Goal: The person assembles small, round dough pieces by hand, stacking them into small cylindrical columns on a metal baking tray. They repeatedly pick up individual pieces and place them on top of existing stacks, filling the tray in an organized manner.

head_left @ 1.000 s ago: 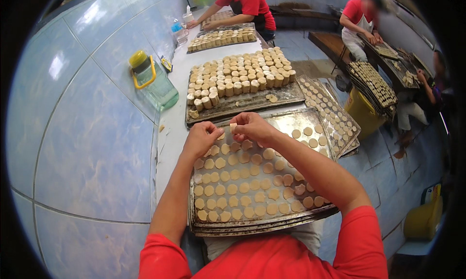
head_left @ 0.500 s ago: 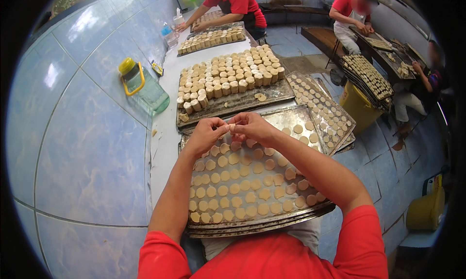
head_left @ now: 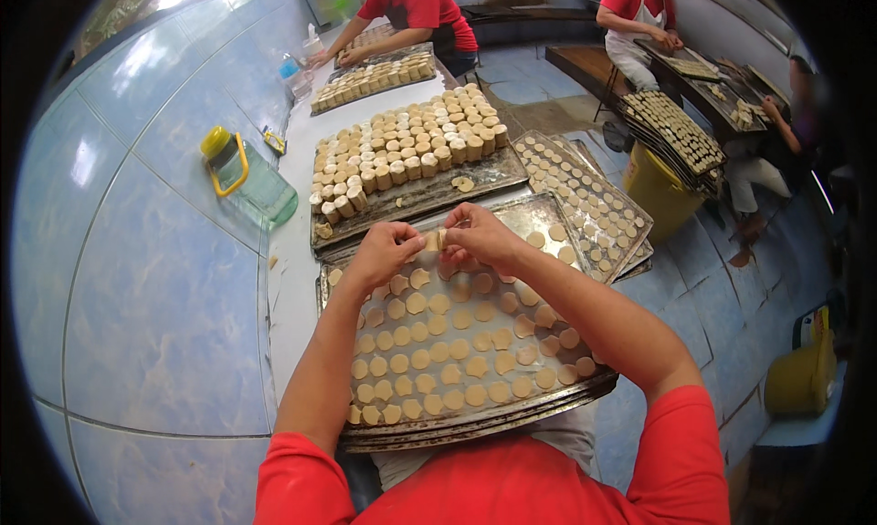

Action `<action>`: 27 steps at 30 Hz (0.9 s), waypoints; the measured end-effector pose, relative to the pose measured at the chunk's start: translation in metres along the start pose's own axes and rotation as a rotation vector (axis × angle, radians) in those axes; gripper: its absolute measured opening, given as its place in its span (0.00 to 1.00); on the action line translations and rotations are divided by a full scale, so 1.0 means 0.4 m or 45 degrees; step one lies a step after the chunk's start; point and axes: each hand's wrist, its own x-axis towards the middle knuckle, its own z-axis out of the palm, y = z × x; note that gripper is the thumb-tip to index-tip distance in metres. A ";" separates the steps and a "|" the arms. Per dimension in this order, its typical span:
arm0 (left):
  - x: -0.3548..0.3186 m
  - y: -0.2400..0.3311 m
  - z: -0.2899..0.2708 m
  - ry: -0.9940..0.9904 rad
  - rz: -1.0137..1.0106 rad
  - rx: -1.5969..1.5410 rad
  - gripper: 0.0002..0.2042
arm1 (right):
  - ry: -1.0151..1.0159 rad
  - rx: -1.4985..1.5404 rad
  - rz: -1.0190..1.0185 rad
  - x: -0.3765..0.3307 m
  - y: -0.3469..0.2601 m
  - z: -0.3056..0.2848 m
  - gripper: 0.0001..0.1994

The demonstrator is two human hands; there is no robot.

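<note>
Above a metal tray (head_left: pixel 533 213), my left hand (head_left: pixel 387 254) pinches the edge of a thin pale dough disc (head_left: pixel 433 241). Close by on the right, my right hand (head_left: pixel 482 240) grips a small stack of dough pieces (head_left: pixel 443 239) between thumb and fingers; how many is hidden. Rows of flat dough discs (head_left: pixel 426 383) lie over the tray below, some with notched or uneven edges. The fingertips hide part of the held dough.
Beyond my hands, a dark tray (head_left: pixel 457 190) bears many upright dough stacks (head_left: pixel 411 146). A green-tinted jug (head_left: pixel 260 192) with a yellow lid stands left by the tiled wall. Another disc-covered tray (head_left: pixel 585 192) lies right. Co-workers (head_left: pixel 429 9) sit at far trays; a yellow bucket (head_left: pixel 660 192) supports stacked trays.
My hands have drawn slightly apart, and a dough disc now shows between them. The whole scene has shifted a little left in view.
</note>
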 end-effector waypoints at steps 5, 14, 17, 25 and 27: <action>0.007 0.016 0.022 0.001 -0.021 -0.009 0.15 | -0.036 -0.159 -0.005 -0.013 -0.005 -0.040 0.11; 0.035 0.055 0.058 0.029 -0.052 0.337 0.15 | 0.063 -0.164 -0.064 -0.042 -0.004 -0.086 0.10; 0.036 0.075 0.081 -0.062 0.113 -0.082 0.12 | 0.042 -0.204 -0.142 -0.046 0.005 -0.095 0.09; 0.065 0.095 0.107 -0.006 0.122 0.061 0.11 | 0.175 -0.236 -0.101 -0.053 0.006 -0.124 0.07; 0.063 0.096 0.106 0.050 0.103 0.194 0.11 | 0.199 -0.317 -0.090 -0.059 0.001 -0.136 0.06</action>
